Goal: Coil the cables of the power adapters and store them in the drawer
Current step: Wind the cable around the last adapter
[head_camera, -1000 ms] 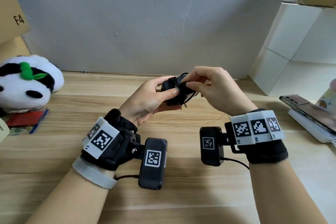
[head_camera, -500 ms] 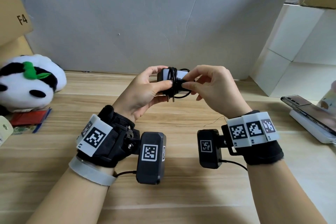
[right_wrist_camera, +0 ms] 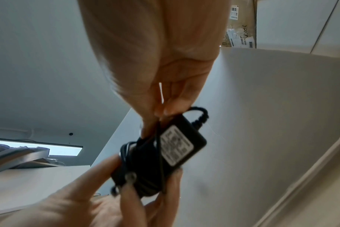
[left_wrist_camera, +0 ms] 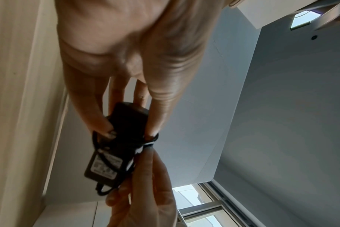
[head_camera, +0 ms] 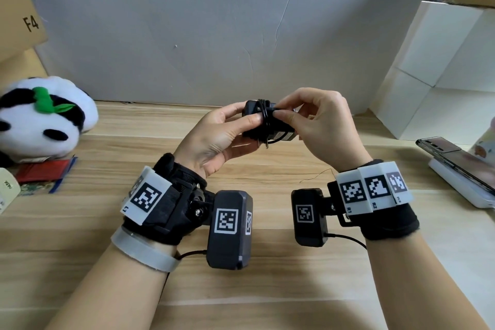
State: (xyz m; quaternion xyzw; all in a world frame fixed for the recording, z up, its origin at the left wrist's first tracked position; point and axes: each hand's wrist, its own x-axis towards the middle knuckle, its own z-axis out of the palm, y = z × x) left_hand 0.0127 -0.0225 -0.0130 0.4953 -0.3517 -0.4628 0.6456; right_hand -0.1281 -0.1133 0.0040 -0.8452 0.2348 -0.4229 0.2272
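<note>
A black power adapter (head_camera: 278, 132) (left_wrist_camera: 111, 153) (right_wrist_camera: 177, 144) with a white label is held in the air above the wooden table (head_camera: 241, 289), its thin black cable (head_camera: 263, 120) (left_wrist_camera: 151, 138) (right_wrist_camera: 142, 162) wound around its body. My left hand (head_camera: 222, 134) (left_wrist_camera: 126, 76) grips the adapter's left end between thumb and fingers. My right hand (head_camera: 321, 126) (right_wrist_camera: 161, 76) pinches the cable against the adapter's top with thumb and forefinger. No drawer is in view.
A plush panda (head_camera: 42, 118) lies at the table's left, with red and blue packets (head_camera: 45, 173) beside it. A phone on a white box (head_camera: 455, 166) sits at the right edge. White boxes (head_camera: 442, 69) stand at the back right, a cardboard box (head_camera: 16, 5) at the back left.
Both hands have risen a little with the adapter. The adapter turned between the hands, and the right fingers shifted onto the wound cable at its top.
</note>
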